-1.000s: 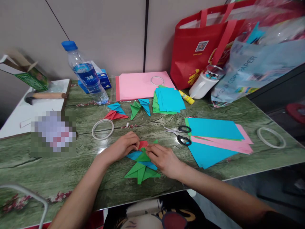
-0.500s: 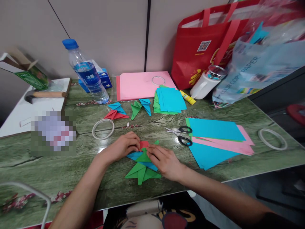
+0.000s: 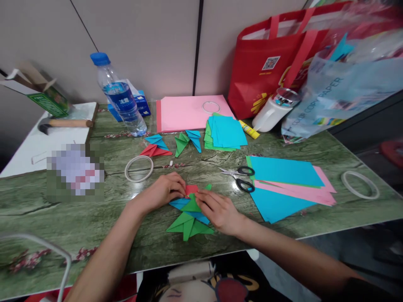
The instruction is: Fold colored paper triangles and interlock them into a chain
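Both my hands pinch a small red folded paper from either side, close to the table. My left hand has its fingers closed at the paper's left edge. At its right edge my right hand closes its fingertips, which partly hide it. Just below lie blue folded paper and a green folded paper piece with several points, overlapping one another. My right hand's lower fingers rest over part of these. Whether the red paper is joined to the blue and green pieces I cannot tell.
Black-handled scissors lie right of my hands, touching stacked coloured paper strips. Beyond are folded paper pieces, square sheets, a tape roll, a water bottle, a glue stick, a mug and a hammer.
The view has shifted slightly, so things sit a little further right. My hands keep nearly the same hold on the red paper.
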`<action>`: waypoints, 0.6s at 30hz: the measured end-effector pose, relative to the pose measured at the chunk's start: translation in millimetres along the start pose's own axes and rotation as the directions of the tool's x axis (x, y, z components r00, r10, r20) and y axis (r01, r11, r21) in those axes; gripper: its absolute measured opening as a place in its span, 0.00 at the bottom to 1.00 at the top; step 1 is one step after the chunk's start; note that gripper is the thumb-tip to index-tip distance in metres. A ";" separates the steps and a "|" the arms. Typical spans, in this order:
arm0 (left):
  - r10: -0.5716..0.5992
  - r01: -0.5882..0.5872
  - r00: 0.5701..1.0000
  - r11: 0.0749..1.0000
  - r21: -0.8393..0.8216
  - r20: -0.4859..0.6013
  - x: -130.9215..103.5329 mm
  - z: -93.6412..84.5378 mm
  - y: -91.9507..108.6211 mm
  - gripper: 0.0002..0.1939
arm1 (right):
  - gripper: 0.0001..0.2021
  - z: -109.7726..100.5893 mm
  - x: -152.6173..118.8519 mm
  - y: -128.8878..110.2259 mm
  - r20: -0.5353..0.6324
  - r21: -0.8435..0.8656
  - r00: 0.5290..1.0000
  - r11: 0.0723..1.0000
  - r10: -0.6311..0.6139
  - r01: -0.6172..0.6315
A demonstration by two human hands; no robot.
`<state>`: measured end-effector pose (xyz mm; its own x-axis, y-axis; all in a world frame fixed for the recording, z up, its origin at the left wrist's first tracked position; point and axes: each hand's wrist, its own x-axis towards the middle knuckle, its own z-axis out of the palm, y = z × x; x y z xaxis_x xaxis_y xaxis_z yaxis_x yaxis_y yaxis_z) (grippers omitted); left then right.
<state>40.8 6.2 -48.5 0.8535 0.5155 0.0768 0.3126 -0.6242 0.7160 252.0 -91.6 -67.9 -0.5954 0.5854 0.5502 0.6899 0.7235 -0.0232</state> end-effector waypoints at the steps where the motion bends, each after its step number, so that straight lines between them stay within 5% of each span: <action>1: 0.000 0.000 1.000 1.000 0.009 0.001 -0.2 0.2 0.0 0.07 | 0.12 0.3 -0.3 -0.1 -0.009 0.001 1.000 1.000 0.003 -0.003; 9: 0.022 -0.023 1.000 0.997 0.075 0.007 -2.6 -0.3 5.3 0.07 | 0.10 1.1 -1.6 -0.7 0.044 0.018 0.998 0.999 0.041 -0.042; 18: 0.040 -0.043 0.999 0.990 0.137 0.024 -3.1 3.0 6.3 0.09 | 0.07 -0.5 -4.2 10.9 0.183 0.239 0.975 0.956 0.128 -0.171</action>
<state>41.4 -1.1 -46.3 0.8750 0.4759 0.0890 0.3296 -0.7202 0.6104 262.2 -86.4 -70.0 -0.5670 0.7303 0.3810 0.6629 0.6791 -0.3152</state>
